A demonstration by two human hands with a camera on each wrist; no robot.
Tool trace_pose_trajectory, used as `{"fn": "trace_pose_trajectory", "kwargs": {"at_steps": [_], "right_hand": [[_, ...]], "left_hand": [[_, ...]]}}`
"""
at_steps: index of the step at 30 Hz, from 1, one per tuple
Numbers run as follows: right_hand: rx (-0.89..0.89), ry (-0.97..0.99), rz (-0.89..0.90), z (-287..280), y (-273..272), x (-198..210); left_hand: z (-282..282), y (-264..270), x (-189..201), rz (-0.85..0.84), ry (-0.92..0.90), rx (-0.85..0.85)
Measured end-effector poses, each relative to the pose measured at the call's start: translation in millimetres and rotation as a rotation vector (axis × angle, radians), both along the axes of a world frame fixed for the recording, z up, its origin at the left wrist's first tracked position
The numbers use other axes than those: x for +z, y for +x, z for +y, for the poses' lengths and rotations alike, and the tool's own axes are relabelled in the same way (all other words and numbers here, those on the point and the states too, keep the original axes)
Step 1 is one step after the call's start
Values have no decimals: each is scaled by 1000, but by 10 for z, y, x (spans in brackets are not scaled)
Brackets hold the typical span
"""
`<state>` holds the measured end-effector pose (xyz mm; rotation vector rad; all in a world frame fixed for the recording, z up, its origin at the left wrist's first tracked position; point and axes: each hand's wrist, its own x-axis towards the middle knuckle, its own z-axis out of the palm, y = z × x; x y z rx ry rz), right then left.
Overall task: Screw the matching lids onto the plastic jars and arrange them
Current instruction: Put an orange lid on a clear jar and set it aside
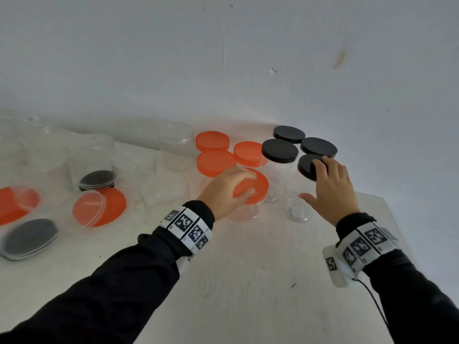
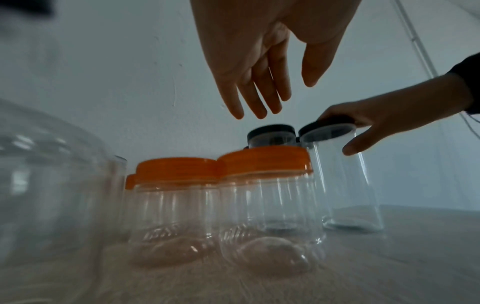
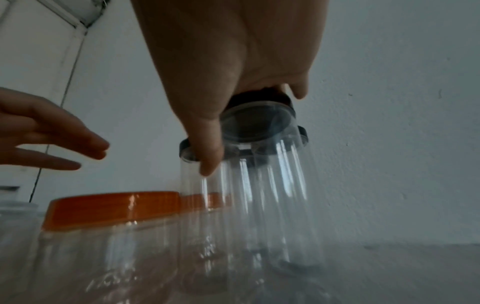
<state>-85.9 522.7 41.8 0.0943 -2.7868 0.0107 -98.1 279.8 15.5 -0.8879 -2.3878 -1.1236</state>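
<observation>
The left hand (image 1: 227, 188) hovers with straight, released fingers over an orange-lidded jar (image 1: 252, 186); it holds nothing. The right hand (image 1: 331, 187) rests its fingers on a black lid (image 1: 306, 166) sitting tilted on a clear jar (image 2: 345, 185), thumb spread clear of the wall; the grip is loose, not clenched. At 12 o'clock of these stand three more orange-lidded jars (image 1: 212, 141) and three black-lidded jars (image 1: 279, 150), crowded close. At 9 o'clock, open jars (image 1: 90, 155) and loose lids (image 1: 29, 235) litter the table (image 1: 248, 269)
</observation>
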Motion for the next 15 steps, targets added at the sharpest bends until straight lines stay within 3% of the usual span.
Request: {"fn": "trace_pose_trajectory", "kwargs": {"at_steps": [4,8,11,15], "right_hand": [[50,-36,122,-209,28,130],[285,-189,335,-749,140,265],[465,-294,235,-1285,243,270],[572,-234,-49,-1935,301,191]], "left_hand": [[-403,233,82,50,59,-10],[-987,446,113,43,55,50],[-1505,544,64,-17,15,126],[-2197,575,-31,-147,-144,252]]}}
